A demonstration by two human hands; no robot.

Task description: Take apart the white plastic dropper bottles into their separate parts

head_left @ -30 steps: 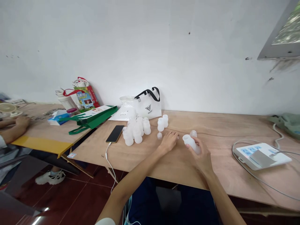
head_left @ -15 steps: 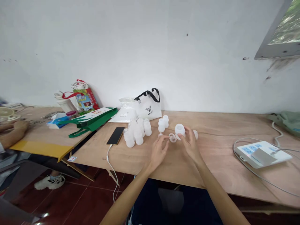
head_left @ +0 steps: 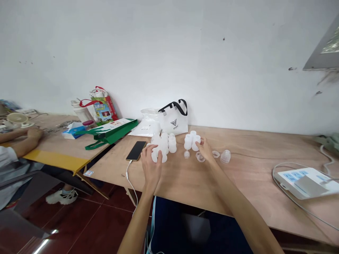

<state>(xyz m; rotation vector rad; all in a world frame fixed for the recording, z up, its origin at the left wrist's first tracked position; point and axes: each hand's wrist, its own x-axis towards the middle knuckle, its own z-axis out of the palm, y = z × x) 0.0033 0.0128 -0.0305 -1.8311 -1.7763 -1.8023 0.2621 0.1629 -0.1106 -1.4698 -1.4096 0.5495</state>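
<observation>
Several frosted white plastic bottles (head_left: pixel 164 141) stand in a tight cluster left of centre on the table. At the cluster's front edge my left hand (head_left: pixel 152 165) has its fingers and thumb around a bottle (head_left: pixel 158 156). Farther right, my right hand (head_left: pixel 205 150) grips another white bottle (head_left: pixel 195 141) with its fingertips, beside a small group of similar bottles (head_left: pixel 188 141). Close to my right hand lie a clear ring (head_left: pixel 200 157), a second ring (head_left: pixel 215 154) and a clear domed cap (head_left: pixel 225 156). One small clear piece (head_left: pixel 186 154) sits before the small group.
A phone (head_left: pixel 136 151) with a white cable lies left of the cluster. Behind stand a white bag (head_left: pixel 174 121) and a clear plastic packet (head_left: pixel 144 128). A green bag (head_left: pixel 113 132) bridges toward the neighbouring table, where a person's arm (head_left: pixel 29 139) rests. A white device (head_left: pixel 308 181) with cables lies right.
My right hand has brought its bottle leftward to the small group. My left hand has gone from near the clear ring to the bottle cluster. The view has turned slightly left.
</observation>
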